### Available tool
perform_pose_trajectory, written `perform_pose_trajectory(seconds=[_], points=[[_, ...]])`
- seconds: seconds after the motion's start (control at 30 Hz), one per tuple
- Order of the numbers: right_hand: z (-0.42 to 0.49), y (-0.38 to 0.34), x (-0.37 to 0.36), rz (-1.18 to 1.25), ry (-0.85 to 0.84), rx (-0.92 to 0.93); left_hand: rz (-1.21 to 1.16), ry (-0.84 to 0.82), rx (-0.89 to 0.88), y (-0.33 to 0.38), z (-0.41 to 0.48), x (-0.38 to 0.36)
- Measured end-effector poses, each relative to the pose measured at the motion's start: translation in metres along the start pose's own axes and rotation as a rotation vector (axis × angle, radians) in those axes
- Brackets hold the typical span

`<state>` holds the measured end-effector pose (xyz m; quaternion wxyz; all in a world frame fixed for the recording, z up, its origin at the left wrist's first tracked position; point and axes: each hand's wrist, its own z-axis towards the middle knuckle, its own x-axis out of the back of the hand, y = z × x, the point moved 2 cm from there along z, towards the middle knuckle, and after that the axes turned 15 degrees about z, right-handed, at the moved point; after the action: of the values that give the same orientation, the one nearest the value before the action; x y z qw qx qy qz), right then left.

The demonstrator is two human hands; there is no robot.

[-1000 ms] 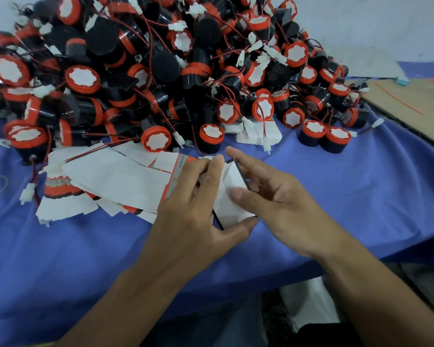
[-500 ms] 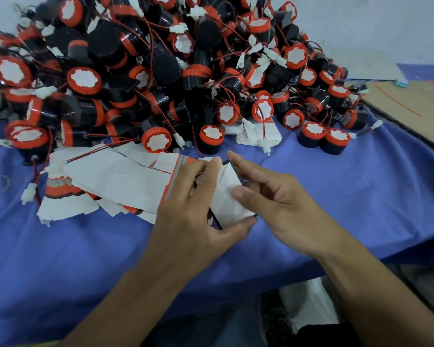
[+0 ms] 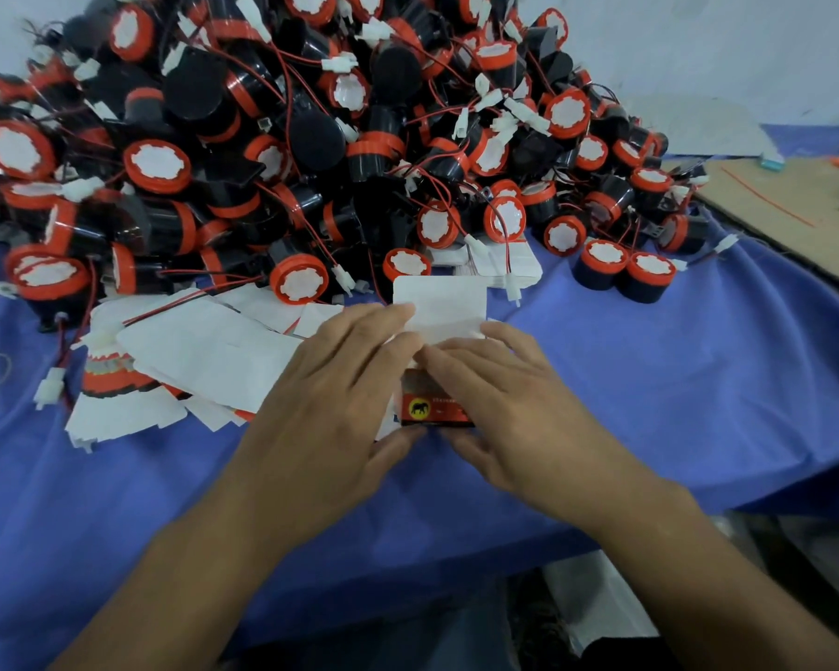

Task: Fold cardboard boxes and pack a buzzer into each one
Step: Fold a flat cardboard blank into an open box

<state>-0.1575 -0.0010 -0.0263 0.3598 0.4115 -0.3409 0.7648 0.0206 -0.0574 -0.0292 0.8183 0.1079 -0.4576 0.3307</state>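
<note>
A small cardboard box (image 3: 434, 410), red and black with a yellow elephant mark on its near face, sits on the blue cloth between my hands. Its white flap (image 3: 439, 302) stands open on the far side. My left hand (image 3: 340, 394) holds the box's left side, fingers laid over the top towards the flap and thumb at the near edge. From the right my right hand (image 3: 514, 409) holds it too, fingers across the top and thumb under the near edge. Behind lies a big heap of black buzzers (image 3: 311, 138) with orange caps and red wires.
A fanned pile of flat unfolded boxes (image 3: 204, 351) lies left of my hands. Two buzzers (image 3: 621, 273) stand apart at the heap's right. A brown cardboard sheet (image 3: 795, 220) lies at the far right. The blue cloth (image 3: 674, 380) drops off the table's front edge.
The flat white blank between my hands has been opened into a box shape, its printed red face now towards me and a flap raised. Both hands have moved over its top.
</note>
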Motion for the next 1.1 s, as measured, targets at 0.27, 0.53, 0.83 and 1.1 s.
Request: perform_pose_trajectory(seconds=[0.27, 0.53, 0.83, 1.1], points=[[0.001, -0.009, 0.004, -0.006, 0.001, -0.364, 0.070, 0.004, 0.088, -0.006, 0.002, 0.002], [-0.006, -0.008, -0.003, -0.077, -0.138, -0.602, -0.295, -0.096, 0.154, 0.012, -0.002, -0.004], [-0.012, 0.000, 0.004, 0.467, 0.061, -0.581, -0.623, -0.225, 0.385, -0.002, -0.006, -0.010], [0.024, 0.054, 0.000, 0.917, 0.418, -0.826, -0.465, -0.256, 0.505, -0.016, -0.012, -0.016]])
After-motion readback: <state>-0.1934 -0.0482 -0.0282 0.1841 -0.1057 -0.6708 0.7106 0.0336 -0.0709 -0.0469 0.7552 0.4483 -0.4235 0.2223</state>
